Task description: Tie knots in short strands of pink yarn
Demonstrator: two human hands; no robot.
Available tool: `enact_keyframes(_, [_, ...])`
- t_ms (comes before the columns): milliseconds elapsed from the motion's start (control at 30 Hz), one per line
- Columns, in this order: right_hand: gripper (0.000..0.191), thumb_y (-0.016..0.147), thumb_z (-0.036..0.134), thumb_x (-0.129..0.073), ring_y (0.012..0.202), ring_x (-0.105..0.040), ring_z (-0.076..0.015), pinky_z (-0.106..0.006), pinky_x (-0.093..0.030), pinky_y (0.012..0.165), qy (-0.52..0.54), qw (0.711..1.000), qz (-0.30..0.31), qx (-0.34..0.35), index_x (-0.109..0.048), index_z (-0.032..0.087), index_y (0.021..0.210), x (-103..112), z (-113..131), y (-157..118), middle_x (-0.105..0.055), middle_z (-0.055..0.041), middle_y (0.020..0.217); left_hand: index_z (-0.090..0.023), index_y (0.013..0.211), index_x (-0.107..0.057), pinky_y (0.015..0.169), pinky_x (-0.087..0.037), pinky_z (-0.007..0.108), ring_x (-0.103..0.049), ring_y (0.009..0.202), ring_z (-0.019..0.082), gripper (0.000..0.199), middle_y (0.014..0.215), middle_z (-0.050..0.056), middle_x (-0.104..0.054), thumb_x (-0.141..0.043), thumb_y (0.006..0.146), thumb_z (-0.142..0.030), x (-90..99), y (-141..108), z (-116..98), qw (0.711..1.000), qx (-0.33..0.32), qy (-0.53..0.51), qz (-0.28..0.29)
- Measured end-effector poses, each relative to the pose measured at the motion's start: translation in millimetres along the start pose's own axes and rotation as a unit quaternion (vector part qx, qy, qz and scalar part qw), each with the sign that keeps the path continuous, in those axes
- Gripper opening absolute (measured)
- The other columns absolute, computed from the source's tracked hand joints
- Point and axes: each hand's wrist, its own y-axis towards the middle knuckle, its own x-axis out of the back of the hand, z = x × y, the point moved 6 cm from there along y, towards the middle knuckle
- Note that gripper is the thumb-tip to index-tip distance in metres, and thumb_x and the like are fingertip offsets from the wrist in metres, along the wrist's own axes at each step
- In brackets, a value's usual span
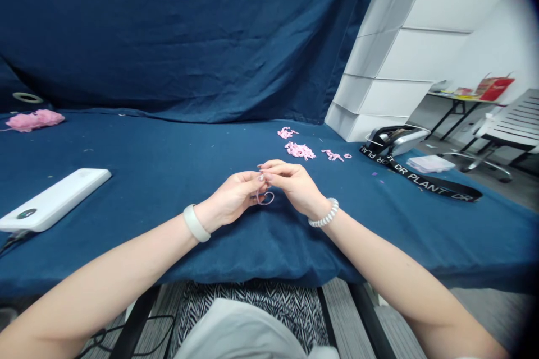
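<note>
My left hand [236,197] and my right hand [295,184] meet at the fingertips above the near part of the blue-covered table. Both are closed in a pinch on a thin pink strand [269,202], which curls in a small loop below the fingers. The fingers hide where exactly each hand grips it. Beyond my hands lie a heap of small pink knotted or looped pieces [300,150], a smaller cluster [286,132] behind it and a few loose pieces [332,155] to its right.
A white power bank [59,197] with a cable lies at left. Behind it are pink yarn [36,119] and a tape roll [27,97]. At right are a black lettered strap [425,182], an open pouch [398,137], a clear flat box [430,164] and stacked white boxes [391,56].
</note>
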Motion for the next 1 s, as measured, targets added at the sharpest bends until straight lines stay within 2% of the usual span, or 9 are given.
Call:
enact_keyframes(100, [0.010, 0.060, 0.027, -0.083, 0.092, -0.061, -0.0147, -0.030, -0.049, 0.089, -0.001, 1.000, -0.027, 0.016, -0.077, 0.021, 0.066, 1, 0, -1, -0.067, -0.0037, 0.093, -0.013, 0.077, -0.067, 0.072, -0.046, 0.028, -0.054, 0.067, 0.008, 0.034, 0.071, -0.001, -0.058, -0.085, 0.063, -0.038, 1.1, 0, 0, 1.000, 0.009, 0.004, 0.002])
enact_keyframes(200, [0.015, 0.058, 0.030, -0.084, 0.087, -0.060, -0.0139, -0.028, -0.049, 0.080, 0.012, 0.999, -0.046, 0.004, -0.074, 0.019, 0.064, 2, -2, -2, -0.065, -0.0032, 0.092, -0.014, 0.077, -0.070, 0.070, -0.046, 0.027, -0.055, 0.068, 0.008, 0.031, 0.075, 0.000, -0.061, -0.084, 0.064, -0.038, 3.5, 1, -1, 0.999, 0.001, 0.041, 0.001])
enact_keyframes(400, [0.030, 0.064, 0.041, -0.081, 0.066, -0.053, -0.0078, -0.025, -0.046, 0.069, 0.030, 0.998, -0.043, -0.029, -0.067, 0.015, 0.069, 0, -2, -2, -0.062, -0.0005, 0.076, -0.015, 0.082, -0.077, 0.073, -0.044, 0.026, -0.057, 0.071, 0.011, 0.026, 0.079, 0.005, -0.071, -0.081, 0.068, -0.037, 5.8, 1, -15, 0.978, -0.075, 0.192, -0.017])
enact_keyframes(533, [0.036, 0.062, 0.044, -0.083, 0.071, -0.057, -0.0087, -0.024, -0.047, 0.069, 0.067, 0.995, -0.065, -0.034, -0.062, 0.016, 0.070, 4, -2, -1, -0.065, -0.0008, 0.081, -0.017, 0.095, -0.078, 0.077, -0.046, 0.026, -0.062, 0.078, 0.015, 0.026, 0.090, 0.007, -0.075, -0.073, 0.077, -0.034, -0.3, -3, -24, 0.945, -0.124, 0.302, -0.003])
enact_keyframes(633, [0.037, 0.060, 0.044, -0.084, 0.078, -0.061, -0.0120, -0.025, -0.049, 0.069, 0.120, 0.989, -0.080, -0.035, -0.060, 0.017, 0.070, 8, 1, 0, -0.067, -0.0012, 0.083, -0.017, 0.100, -0.078, 0.076, -0.048, 0.026, -0.064, 0.077, 0.016, 0.027, 0.089, 0.006, -0.075, -0.068, 0.081, -0.033, -0.5, -3, -23, 0.928, -0.133, 0.348, 0.003])
enact_keyframes(733, [0.037, 0.060, 0.039, -0.085, 0.080, -0.065, -0.0145, -0.029, -0.052, 0.076, 0.180, 0.978, -0.093, -0.042, -0.058, 0.017, 0.072, 12, 4, 2, -0.068, -0.0011, 0.080, -0.017, 0.099, -0.078, 0.075, -0.049, 0.026, -0.065, 0.077, 0.016, 0.028, 0.088, 0.006, -0.076, -0.067, 0.081, -0.035, 3.3, 0, -19, 0.923, -0.127, 0.365, 0.004])
enact_keyframes(833, [0.035, 0.064, 0.031, -0.085, 0.075, -0.066, -0.0133, -0.032, -0.054, 0.083, 0.224, 0.967, -0.110, -0.051, -0.054, 0.017, 0.072, 19, 9, 4, -0.065, 0.0015, 0.071, -0.018, 0.100, -0.077, 0.068, -0.049, 0.025, -0.064, 0.070, 0.015, 0.031, 0.085, 0.006, -0.075, -0.066, 0.081, -0.039, 7.1, 2, -17, 0.914, -0.118, 0.389, 0.001])
enact_keyframes(900, [0.033, 0.069, 0.028, -0.082, 0.070, -0.064, -0.0114, -0.032, -0.055, 0.083, 0.239, 0.962, -0.122, -0.047, -0.052, 0.017, 0.072, 26, 13, 5, -0.061, 0.0036, 0.065, -0.019, 0.101, -0.077, 0.063, -0.047, 0.024, -0.061, 0.063, 0.013, 0.032, 0.081, 0.005, -0.075, -0.065, 0.082, -0.040, 8.1, 2, -17, 0.905, -0.114, 0.409, -0.002])
enact_keyframes(1000, [0.028, 0.077, 0.026, -0.076, 0.063, -0.060, -0.0082, -0.028, -0.056, 0.076, 0.250, 0.956, -0.147, -0.037, -0.050, 0.017, 0.071, 38, 19, 7, -0.055, 0.0049, 0.061, -0.020, 0.098, -0.078, 0.068, -0.047, 0.024, -0.065, 0.069, 0.015, 0.028, 0.082, 0.004, -0.075, -0.063, 0.083, -0.039, 5.9, 1, -18, 0.894, -0.123, 0.431, 0.004])
